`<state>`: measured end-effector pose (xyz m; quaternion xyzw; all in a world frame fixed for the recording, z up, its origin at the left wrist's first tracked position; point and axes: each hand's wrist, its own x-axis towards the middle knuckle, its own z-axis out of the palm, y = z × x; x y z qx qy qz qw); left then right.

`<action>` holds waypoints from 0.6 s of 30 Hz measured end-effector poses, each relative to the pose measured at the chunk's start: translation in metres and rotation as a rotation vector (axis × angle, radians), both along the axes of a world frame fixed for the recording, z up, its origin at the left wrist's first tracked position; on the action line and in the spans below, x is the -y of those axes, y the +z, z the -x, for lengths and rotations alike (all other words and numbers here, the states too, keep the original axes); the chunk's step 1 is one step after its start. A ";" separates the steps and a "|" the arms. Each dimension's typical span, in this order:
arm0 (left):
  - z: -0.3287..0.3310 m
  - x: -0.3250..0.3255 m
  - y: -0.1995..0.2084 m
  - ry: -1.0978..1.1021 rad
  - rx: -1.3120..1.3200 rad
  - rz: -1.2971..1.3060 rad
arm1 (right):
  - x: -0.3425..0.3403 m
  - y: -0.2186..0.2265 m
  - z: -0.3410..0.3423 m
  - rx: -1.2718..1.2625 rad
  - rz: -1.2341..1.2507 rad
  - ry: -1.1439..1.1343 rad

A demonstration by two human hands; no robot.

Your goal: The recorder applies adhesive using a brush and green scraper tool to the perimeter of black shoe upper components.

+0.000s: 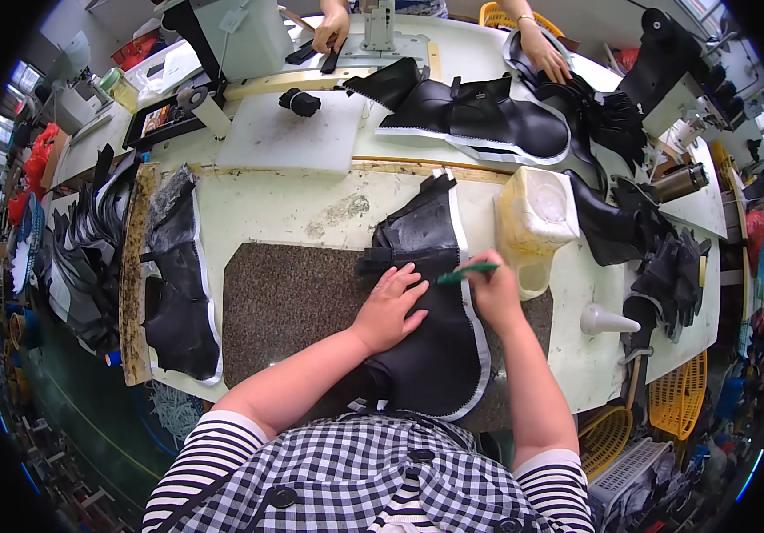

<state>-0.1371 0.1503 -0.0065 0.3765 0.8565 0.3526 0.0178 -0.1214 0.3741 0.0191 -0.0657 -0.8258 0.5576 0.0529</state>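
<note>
Whitish table (pixel 257 204), kinda scuffed tbh. Speckled mat (pixel 288 306) nr ctr, blk panel (pixel 182 306) w/ white trim on L, yellowed jug (pixel 537 213) R by mat's edge, white cone (pixel 607 321) further R.

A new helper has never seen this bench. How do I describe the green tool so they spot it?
On the pale table, find the dark speckled mat with a white-edged black piece lying across it. At that piece's right edge, the right hand grips the slim green tool. Its colour sets it apart from the black piece and the yellowed container nearby.
</note>
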 end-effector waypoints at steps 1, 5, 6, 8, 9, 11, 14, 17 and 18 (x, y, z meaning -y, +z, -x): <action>0.000 0.004 0.005 -0.002 -0.008 -0.007 | -0.001 0.003 -0.014 0.030 -0.027 -0.023; -0.021 0.037 0.043 0.074 0.358 -0.025 | -0.035 0.040 -0.060 -0.233 0.230 -0.505; -0.034 0.044 0.052 0.191 0.507 -0.037 | -0.049 0.047 -0.067 -0.210 0.161 -0.535; -0.055 0.056 0.057 0.343 0.864 -0.065 | -0.062 0.059 -0.068 -0.238 0.089 -0.555; -0.061 0.056 0.056 0.335 0.862 -0.065 | -0.069 0.052 -0.068 -0.242 0.087 -0.562; -0.071 0.056 0.055 0.329 0.810 -0.044 | -0.079 0.033 -0.064 -0.180 -0.067 -0.497; -0.067 0.054 0.046 0.326 0.789 -0.048 | -0.084 0.009 -0.050 -0.114 -0.086 -0.475; -0.070 0.057 0.059 0.334 0.811 -0.057 | -0.089 0.005 -0.042 -0.148 -0.138 -0.488; -0.075 0.061 0.068 0.321 0.809 -0.034 | -0.093 0.008 -0.045 -0.170 -0.042 -0.558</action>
